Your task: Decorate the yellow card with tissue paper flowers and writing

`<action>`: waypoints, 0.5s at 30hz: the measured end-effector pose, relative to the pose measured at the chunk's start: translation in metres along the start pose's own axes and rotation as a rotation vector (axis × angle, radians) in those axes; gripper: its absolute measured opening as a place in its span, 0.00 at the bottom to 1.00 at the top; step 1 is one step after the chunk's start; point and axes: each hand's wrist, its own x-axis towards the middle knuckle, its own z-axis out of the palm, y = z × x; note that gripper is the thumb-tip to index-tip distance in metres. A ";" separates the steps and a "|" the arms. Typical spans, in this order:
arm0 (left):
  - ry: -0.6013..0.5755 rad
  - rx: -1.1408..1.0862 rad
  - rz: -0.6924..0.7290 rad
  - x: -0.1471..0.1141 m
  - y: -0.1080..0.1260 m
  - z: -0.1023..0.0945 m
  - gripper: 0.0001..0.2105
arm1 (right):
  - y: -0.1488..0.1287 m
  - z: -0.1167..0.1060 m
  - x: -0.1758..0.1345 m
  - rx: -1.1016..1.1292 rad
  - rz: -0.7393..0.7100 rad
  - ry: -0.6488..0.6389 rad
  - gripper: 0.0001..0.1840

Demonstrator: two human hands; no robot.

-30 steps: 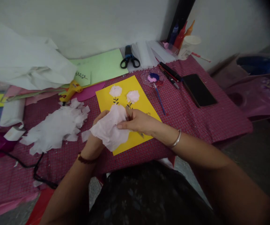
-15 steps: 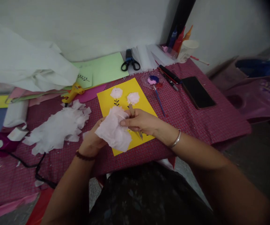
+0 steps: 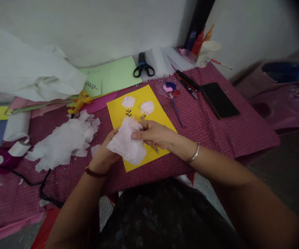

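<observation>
Between my two hands is a crumpled, layered piece of white tissue paper (image 3: 127,141), held over a yellow sheet (image 3: 120,114). My left hand (image 3: 108,152) grips it from behind on the left, its fingers mostly hidden by the tissue. My right hand (image 3: 154,135) pinches its right side, thumb on top. A tan pointed stick (image 3: 144,122) also passes through my right hand, tip downward near the sheet. Two whitish tissue flowers (image 3: 128,102) sit on the sheet's upper half, with black painted stems and leaves below them.
Left lie a heap of white tissue pieces (image 3: 66,140), a yellow glue gun (image 3: 80,103) and a black cable (image 3: 41,188). Scissors (image 3: 143,65) rest at the back on pale green paper (image 3: 115,76). To the right are a paint palette (image 3: 169,86), a brush (image 3: 176,110), pens and a phone (image 3: 220,101).
The tissue's lower edge has lifted slightly and its folds have shifted in my hands. My left hand has moved a little to the right. The view has shifted slightly.
</observation>
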 end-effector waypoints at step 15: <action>-0.103 -0.001 -0.002 0.004 -0.006 -0.001 0.11 | 0.006 -0.003 0.007 0.179 0.017 -0.006 0.16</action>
